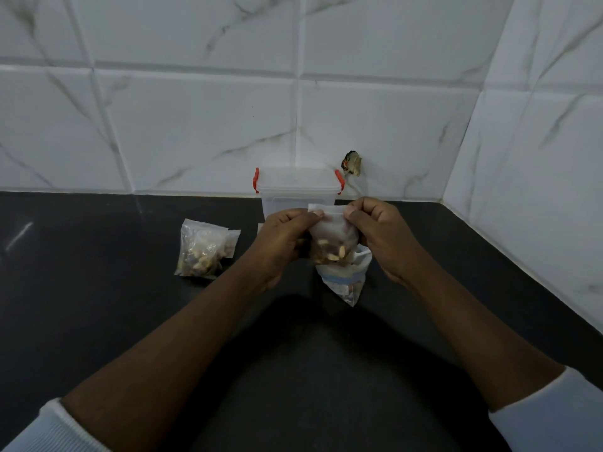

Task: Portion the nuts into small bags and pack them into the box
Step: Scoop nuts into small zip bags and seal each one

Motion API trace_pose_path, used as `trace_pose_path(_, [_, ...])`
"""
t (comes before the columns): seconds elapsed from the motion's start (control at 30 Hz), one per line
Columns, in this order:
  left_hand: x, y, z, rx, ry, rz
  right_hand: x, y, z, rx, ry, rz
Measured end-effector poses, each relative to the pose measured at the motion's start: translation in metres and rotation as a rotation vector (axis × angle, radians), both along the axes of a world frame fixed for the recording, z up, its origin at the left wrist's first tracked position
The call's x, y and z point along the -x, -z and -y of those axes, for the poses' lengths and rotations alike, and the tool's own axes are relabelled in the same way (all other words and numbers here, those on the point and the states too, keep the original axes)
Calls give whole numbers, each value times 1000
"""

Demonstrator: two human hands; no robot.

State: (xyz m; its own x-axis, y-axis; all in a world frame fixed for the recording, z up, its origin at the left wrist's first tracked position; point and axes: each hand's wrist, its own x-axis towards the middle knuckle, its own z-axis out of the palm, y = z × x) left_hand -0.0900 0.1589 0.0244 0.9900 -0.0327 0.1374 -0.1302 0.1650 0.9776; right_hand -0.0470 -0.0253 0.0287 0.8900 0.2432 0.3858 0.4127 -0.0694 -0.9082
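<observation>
- A pile of filled bags (205, 251) lay on the dark bench (98, 272) at the left. They partly overlapped, and their contents showed through the clear plastic. They were well apart from the hands.
- The left hand (282, 238) was raised over the bench, its fingers (306, 216) curled and pinching the top left edge of a small bag.
- The box (298, 189), clear plastic with a lid on top and red clips at both ends, stood at the back of the bench against the tiled wall (195, 125), just behind the hands.
- The small bag (329, 231) hung between the two hands, with nuts (329, 252) settled in its lower half.
- A larger bag (346, 283) lay on the bench just below it, partly hidden.
- The right hand (383, 238) pinched the top right edge of the small bag with curled fingers (357, 212).
- A small dark object (351, 163), too unclear to identify, sat on the wall right of the box.
</observation>
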Motion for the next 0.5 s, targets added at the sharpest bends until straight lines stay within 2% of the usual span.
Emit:
trace_pose_path(0.17, [-2, 3, 0, 19, -40, 39, 4, 0, -2, 2, -8, 31])
trace_pose_path(0.33, [-3, 4, 0, 26, -61, 60, 4, -1, -1, -114, -97, -81])
trace_pose_path(0.5, [0, 2, 2, -9, -54, 87, 4, -2, 2, 5, -104, 0])
